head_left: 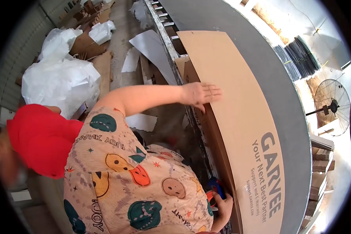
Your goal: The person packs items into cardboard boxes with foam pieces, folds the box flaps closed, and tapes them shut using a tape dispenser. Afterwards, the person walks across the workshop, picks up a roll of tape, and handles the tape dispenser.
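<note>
Neither of my hands shows in the head view. At the left, a co-worker in a red cap [46, 140] and a patterned shirt [140, 179] leans toward a long brown cardboard box [241, 101]. One hand [201, 94] of the co-worker reaches across, fingers stretched over the box's near edge. Low in the picture, another hand [224, 206], seemingly the same person's, curls round a blue and red tool, perhaps a tape dispenser [215, 191], beside the box's side. The shirt and the picture's edge hide most of that arm.
The box lies along a grey worktop [290, 128] with a metal roller frame [162, 29] on its left. White plastic bundles [60, 84] and cardboard scraps litter the left floor. A standing fan [332, 106], dark stacked sheets [302, 56] and folded cartons [319, 167] are at the right.
</note>
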Available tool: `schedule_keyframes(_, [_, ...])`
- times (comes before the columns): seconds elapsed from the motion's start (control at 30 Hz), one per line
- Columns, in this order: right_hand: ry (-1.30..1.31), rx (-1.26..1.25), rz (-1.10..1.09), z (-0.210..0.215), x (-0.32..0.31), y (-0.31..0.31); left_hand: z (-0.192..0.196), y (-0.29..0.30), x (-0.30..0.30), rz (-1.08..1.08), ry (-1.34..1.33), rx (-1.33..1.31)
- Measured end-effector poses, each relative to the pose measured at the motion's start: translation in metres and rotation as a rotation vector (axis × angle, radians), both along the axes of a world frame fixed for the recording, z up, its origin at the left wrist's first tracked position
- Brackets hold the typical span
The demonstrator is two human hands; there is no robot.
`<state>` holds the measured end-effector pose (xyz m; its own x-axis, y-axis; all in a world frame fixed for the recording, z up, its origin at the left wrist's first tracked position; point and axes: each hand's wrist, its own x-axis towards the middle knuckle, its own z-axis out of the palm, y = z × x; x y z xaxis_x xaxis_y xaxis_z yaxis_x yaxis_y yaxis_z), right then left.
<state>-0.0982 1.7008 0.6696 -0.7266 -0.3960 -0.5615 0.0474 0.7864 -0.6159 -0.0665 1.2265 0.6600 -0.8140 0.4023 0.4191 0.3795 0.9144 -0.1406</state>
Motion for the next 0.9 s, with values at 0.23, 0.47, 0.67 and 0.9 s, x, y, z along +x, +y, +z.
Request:
schedule_keyframes(0.23, [0.088,0.073,-0.003,0.012,0.016,-0.038,-0.016,-0.013,-0.006,-0.07,0.072,0.096])
schedule_keyframes(0.47, [0.21,-0.112,0.012,0.043,0.046,-0.164,-0.035,-0.012,-0.019,-0.22,0.169,0.239])
schedule_keyframes(0.67, [0.216,-0.037,0.049,0.166,0.007,-0.346,-0.024,-0.082,-0.016,-0.389,0.084,0.175])
schedule_keyframes(0.9, [0.619,0.101,-0.371,0.168,-0.059,-0.423,-0.027,-0.107,-0.02,-0.453,0.159,0.422])
